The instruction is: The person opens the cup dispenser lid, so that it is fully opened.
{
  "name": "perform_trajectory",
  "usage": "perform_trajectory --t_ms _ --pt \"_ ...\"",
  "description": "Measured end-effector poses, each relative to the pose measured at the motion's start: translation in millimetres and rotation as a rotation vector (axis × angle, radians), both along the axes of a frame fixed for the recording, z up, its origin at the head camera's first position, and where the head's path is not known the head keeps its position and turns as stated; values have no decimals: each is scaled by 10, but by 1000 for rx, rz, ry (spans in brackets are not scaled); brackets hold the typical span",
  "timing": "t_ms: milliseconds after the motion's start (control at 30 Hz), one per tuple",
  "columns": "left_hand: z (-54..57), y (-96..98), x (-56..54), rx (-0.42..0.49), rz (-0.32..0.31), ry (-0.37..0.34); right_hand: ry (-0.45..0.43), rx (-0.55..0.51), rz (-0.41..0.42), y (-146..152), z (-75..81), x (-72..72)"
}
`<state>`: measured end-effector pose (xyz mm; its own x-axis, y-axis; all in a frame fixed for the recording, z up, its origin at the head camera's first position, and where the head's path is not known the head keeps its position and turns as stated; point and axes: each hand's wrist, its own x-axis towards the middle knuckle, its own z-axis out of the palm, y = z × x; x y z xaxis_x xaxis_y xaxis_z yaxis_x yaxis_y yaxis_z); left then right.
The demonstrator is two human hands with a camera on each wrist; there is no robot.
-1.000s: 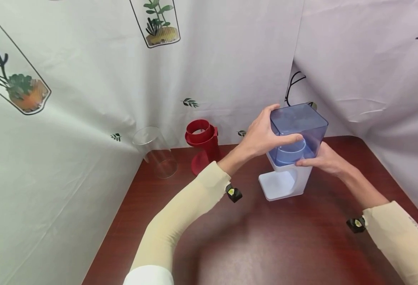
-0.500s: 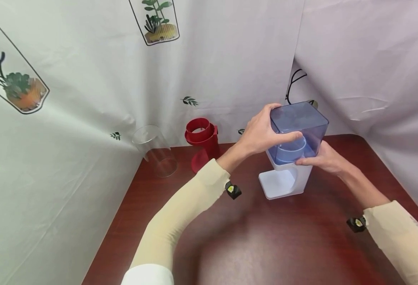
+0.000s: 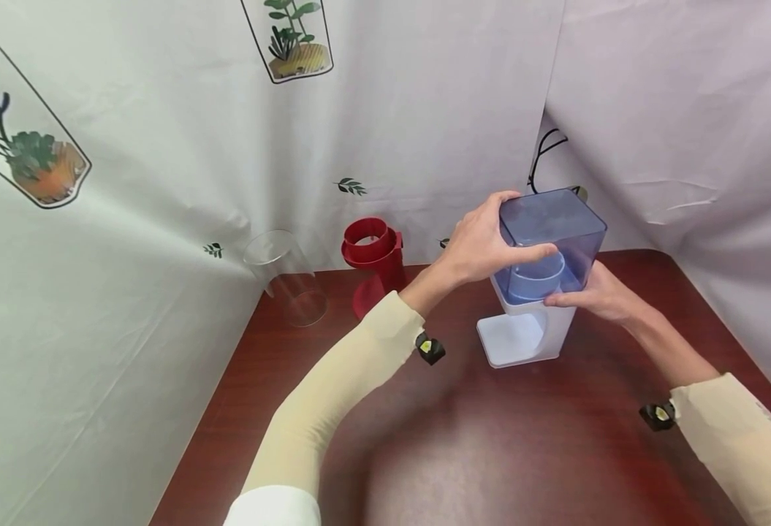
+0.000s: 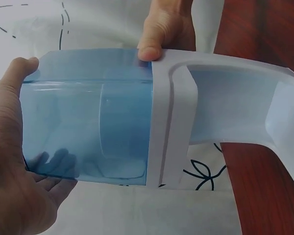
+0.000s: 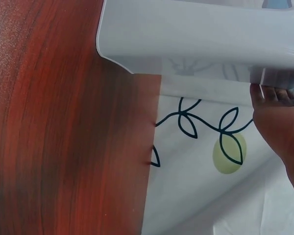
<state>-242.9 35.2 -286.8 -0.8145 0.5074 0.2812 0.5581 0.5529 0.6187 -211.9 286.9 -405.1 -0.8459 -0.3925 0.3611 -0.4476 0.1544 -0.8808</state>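
Observation:
A translucent blue square container (image 3: 556,215) sits on a white C-shaped stand (image 3: 517,340) at the back right of the table. Inside the container shows a round collar. My left hand (image 3: 487,241) grips the container near its top, thumb across the front face and fingers round the left side. Lower down, my right hand (image 3: 598,296) holds it at the right side, with the thumb at the seam above the stand. In the left wrist view, the right thumb (image 4: 149,53) presses beside the white rim. The right wrist view has my right fingers (image 5: 277,93) against the white stand's side.
To the left stands a red stand (image 3: 372,252) with a ring-shaped top. Beside it, near the left table edge, is a clear cylinder (image 3: 286,270). White printed cloth (image 3: 411,109) hangs close behind the dark red table (image 3: 471,431).

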Motion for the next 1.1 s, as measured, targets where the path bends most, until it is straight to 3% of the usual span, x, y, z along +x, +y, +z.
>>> perform_trajectory --t_ms 333,767,1100 --pt "28 -24 16 -44 -7 50 1 32 -49 -25 13 8" --pt "-19 -8 10 -49 18 78 -31 -33 57 -15 4 -25" --pt "24 -4 -37 -56 35 47 -38 -12 50 11 16 -29"
